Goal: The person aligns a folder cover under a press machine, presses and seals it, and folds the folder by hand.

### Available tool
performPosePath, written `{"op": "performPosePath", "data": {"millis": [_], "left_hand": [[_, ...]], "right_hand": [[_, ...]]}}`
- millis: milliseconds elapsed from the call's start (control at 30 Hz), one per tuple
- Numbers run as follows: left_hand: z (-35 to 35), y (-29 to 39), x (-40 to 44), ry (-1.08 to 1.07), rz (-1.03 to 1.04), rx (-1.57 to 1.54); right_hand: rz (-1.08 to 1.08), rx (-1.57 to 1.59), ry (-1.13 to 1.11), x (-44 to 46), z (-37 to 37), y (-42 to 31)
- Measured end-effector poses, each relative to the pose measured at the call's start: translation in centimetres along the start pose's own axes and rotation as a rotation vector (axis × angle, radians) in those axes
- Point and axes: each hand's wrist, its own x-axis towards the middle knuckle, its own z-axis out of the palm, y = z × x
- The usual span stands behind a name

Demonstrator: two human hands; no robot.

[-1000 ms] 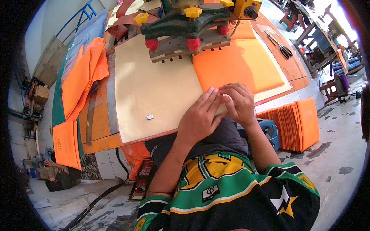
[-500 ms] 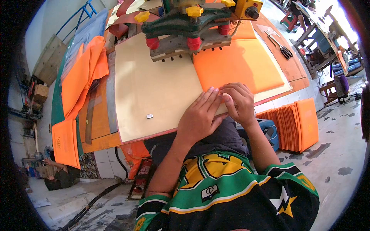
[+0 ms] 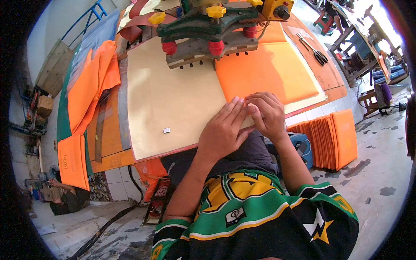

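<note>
My left hand (image 3: 222,126) lies with its fingers stretched out, close together, over the front edge of the cream sheet (image 3: 173,95), by the near corner of the orange sheet (image 3: 264,73). Right against its fingertips, my right hand (image 3: 267,115) has bent fingers with the thumb drawn in. Whatever may be between those fingers is hidden. The orange sheet lies flat on the right half of the cream surface. A small white tab (image 3: 167,130) sits on the cream sheet to the left.
A press head (image 3: 208,32) with yellow knobs hangs over the board's back. Orange pieces (image 3: 91,86) are draped at left, with another orange stack (image 3: 73,160) at the table's corner. Scissors (image 3: 318,55) lie at right, above a thick orange stack (image 3: 325,141). Another person (image 3: 71,200) is at lower left.
The view has shifted slightly. Both hands stay together at the orange sheet's near corner, with hardly any movement of the fingers.
</note>
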Motion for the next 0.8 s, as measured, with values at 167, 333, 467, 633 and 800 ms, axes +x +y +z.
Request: {"op": "performPosePath", "data": {"millis": [167,333,467,633,800], "left_hand": [[-0.12,0.1,0.0,-0.002,-0.003,0.015],[0.04,-0.03,0.0,0.006,0.006,0.018],[0.0,0.0,0.02,0.007,0.006,0.014],[0.06,-0.02,-0.04,0.008,0.004,0.016],[0.12,-0.02,-0.08,0.006,-0.001,0.011]], "right_hand": [[0.013,-0.011,0.001,-0.03,0.05,-0.07],[0.013,-0.009,0.004,-0.04,0.05,-0.07],[0.015,-0.011,0.003,-0.1,0.13,0.0],[0.017,-0.012,0.005,-0.05,0.09,-0.1],[0.017,-0.013,0.002,-0.07,0.12,-0.03]]}}
